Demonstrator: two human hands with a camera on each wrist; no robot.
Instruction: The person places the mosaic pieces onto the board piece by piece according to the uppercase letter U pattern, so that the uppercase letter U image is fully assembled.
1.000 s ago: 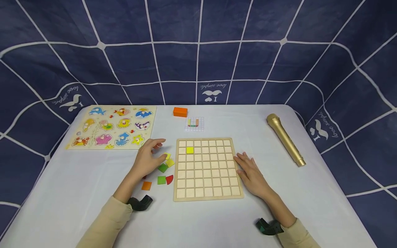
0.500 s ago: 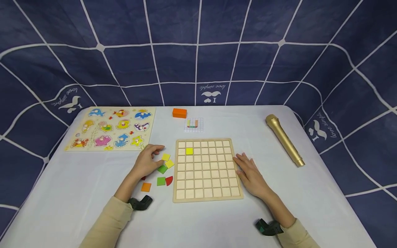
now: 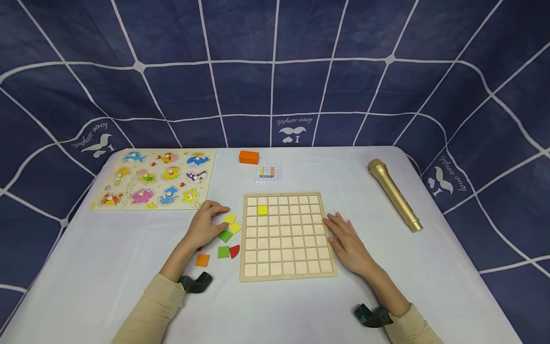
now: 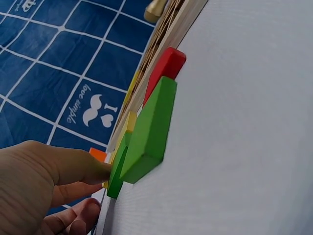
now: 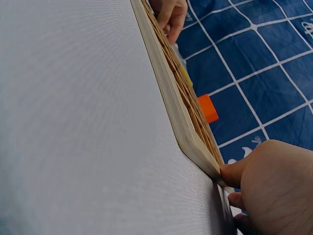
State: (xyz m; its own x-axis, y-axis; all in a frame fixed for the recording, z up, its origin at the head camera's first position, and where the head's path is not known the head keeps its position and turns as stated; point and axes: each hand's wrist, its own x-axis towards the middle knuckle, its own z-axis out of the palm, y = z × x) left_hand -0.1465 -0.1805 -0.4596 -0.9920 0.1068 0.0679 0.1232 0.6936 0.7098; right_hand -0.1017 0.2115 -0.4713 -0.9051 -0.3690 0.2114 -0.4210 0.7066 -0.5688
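We are seeing free room between the right hand and the gold microphone. Between the left hand and the grid board we are finding loose tiles in the way, with the animal puzzle lying just beyond that hand.

Head view downward; wrist views close, seemingly sharing board.
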